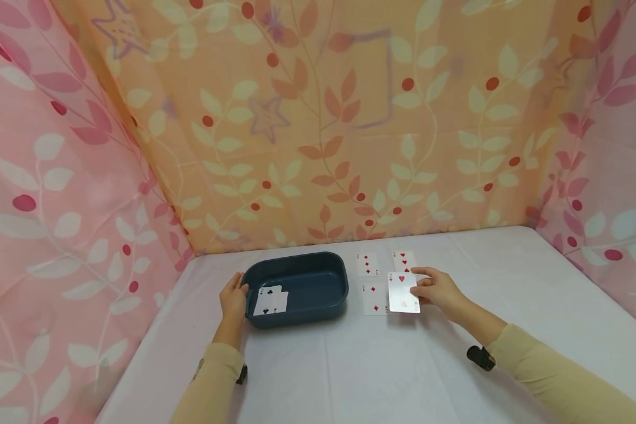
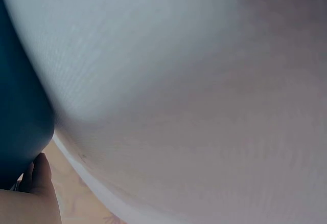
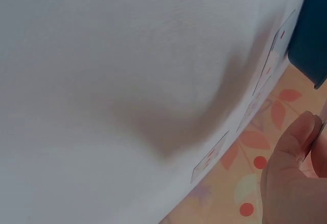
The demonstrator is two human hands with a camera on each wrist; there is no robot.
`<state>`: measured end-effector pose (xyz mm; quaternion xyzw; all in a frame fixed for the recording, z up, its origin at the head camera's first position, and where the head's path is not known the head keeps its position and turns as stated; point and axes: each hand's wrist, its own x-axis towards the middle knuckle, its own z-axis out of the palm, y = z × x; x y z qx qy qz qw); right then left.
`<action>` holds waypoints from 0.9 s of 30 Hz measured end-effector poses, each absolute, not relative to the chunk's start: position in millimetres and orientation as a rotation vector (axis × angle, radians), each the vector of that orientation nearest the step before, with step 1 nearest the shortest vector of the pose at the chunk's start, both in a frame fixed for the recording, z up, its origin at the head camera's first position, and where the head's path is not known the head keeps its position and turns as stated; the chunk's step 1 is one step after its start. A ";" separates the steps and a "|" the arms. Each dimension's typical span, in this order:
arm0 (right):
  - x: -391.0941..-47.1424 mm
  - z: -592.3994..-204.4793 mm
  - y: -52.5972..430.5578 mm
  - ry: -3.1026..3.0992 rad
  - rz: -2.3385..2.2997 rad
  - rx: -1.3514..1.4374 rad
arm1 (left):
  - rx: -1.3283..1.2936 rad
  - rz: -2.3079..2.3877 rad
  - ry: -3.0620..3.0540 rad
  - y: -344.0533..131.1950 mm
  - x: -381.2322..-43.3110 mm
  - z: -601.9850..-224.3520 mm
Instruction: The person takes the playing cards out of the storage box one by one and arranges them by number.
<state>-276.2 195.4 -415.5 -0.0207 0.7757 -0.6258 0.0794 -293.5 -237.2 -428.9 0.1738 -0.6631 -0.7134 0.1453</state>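
In the head view, my right hand (image 1: pixel 441 292) pinches a two of hearts (image 1: pixel 401 297) by its right edge, thumb and fingers on either side. The card is raised and overlaps a two of diamonds (image 1: pixel 373 301) lying face up on the table. Behind these lie a three of diamonds (image 1: pixel 363 268) and a three of hearts (image 1: pixel 397 261), the latter partly covered by the held card. My left hand (image 1: pixel 233 301) grips the left end of a dark blue rectangular dish (image 1: pixel 297 321). Inside, at the dish's left, overlapping club cards (image 1: pixel 270 301) lie face up.
A white cloth covers the table (image 1: pixel 344 377). Beyond its back edge hangs an orange leaf-patterned curtain (image 1: pixel 318 141), with a pink one (image 1: pixel 47 176) at the left and another pink one (image 1: pixel 615 176) at the right.
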 end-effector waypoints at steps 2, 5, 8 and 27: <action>-275.8 -416.6 197.4 2.332 -1.860 -0.048 | 0.504 -2.057 -1.910 -237.6 -293.9 -429.0; -275.2 -418.3 200.9 2.344 -1.837 -0.031 | 0.508 -2.061 -1.904 -237.9 -295.0 -429.3; -274.8 -420.6 204.3 2.350 -1.819 -0.017 | 0.507 -2.060 -1.903 -237.4 -295.3 -429.1; -283.2 -431.5 224.0 2.362 -1.764 0.087 | 0.487 -2.029 -1.916 -239.2 -295.0 -432.6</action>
